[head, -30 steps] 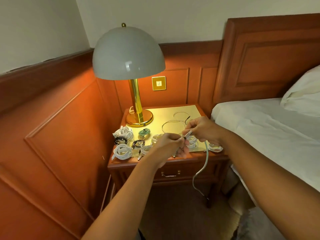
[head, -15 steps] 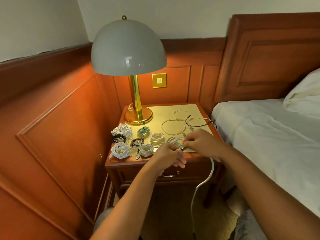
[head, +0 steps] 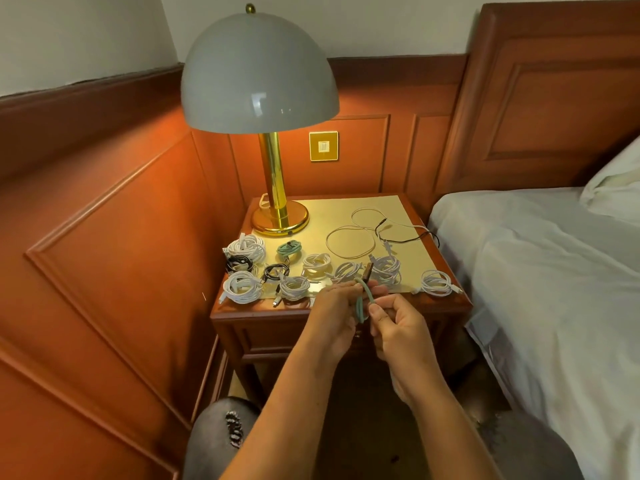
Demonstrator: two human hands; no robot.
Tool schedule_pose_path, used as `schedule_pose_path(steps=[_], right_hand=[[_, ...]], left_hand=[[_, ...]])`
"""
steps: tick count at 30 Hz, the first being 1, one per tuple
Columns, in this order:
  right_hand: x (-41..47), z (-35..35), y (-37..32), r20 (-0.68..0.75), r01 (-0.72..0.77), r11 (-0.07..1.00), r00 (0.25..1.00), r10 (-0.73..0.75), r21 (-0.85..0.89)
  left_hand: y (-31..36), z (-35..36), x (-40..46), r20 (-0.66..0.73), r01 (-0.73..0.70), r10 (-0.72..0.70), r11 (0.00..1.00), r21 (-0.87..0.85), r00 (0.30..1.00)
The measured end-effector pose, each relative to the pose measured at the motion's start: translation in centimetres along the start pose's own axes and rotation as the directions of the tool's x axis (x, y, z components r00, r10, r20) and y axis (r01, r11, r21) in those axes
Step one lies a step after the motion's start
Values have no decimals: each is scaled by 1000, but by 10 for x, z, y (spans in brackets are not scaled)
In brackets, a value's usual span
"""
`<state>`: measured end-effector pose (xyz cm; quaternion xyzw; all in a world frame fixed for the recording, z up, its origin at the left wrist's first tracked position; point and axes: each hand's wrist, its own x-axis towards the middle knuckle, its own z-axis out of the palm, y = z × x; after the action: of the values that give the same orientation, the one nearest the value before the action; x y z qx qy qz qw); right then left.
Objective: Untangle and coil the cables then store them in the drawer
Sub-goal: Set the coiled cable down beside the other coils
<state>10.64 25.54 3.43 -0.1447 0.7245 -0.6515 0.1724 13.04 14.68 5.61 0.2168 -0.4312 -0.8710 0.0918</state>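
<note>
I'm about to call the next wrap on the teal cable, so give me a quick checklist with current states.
1. Left hand grip on the pale teal rubbery cable: ok, fingers curled round the folded loop.
2. Right hand grip on the same cable: ok, pinching it beside the loop.
3. Metal plug end free: ok, sticks up above the fingers.
4. Trailing length unsnagged: cannot tell, hidden below the hands.
5. Remaining tangle: not ok, loose white and black cables lie uncoiled on the wooden nightstand.
6. Drawer open: not ok where its front shows; the hands cover the middle.
</note>
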Motion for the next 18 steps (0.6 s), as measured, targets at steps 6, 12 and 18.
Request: schedule_pose_path(steps=[6, 12, 18], right_hand=[[-13, 11, 16, 26, 16, 1000, 1000, -16, 11], [-24, 16, 20, 153, -37, 985, 988, 11, 166], [-33, 17, 29, 229, 37, 995, 972, -56, 87]], left_hand=[[-8, -3, -10, -77, 73, -84, 988, -135, 993], [-5, -15, -17, -109, 30, -44, 992, -126, 993], [-1, -20, -20, -142, -60, 42, 990, -127, 989]])
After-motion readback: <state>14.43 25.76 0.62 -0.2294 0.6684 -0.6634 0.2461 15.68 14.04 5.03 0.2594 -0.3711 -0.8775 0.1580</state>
